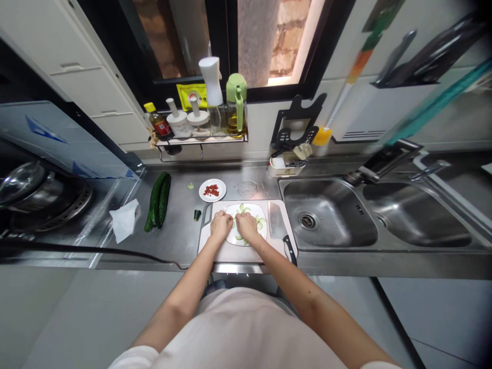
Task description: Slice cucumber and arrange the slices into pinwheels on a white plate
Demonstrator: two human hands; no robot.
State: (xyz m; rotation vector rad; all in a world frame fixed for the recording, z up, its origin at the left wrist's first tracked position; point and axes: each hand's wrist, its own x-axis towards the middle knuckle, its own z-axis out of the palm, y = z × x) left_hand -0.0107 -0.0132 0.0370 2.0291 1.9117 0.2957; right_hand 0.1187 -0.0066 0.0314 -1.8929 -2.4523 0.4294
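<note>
A white plate (251, 211) lies on the pale cutting board (215, 250), with thin cucumber slices (260, 222) fanned in small groups near its rim. Over the plate's left side my left hand (222, 225) has its fingers pinched together at a pale green cucumber slice. My right hand (247, 225) is closed too, fingertips down at the same spot, almost meeting the left. The fingers hide most of that slice. To the right on the board rests a cleaver (275, 220) with a black handle.
Left of the board are two whole cucumbers (158, 200), a cut cucumber end (197, 214) and a white tissue (124, 220). Behind it stands a small plate of chopped red pieces (212, 190). A double sink (328, 212) lies right; a condiment rack (203, 139) hangs behind.
</note>
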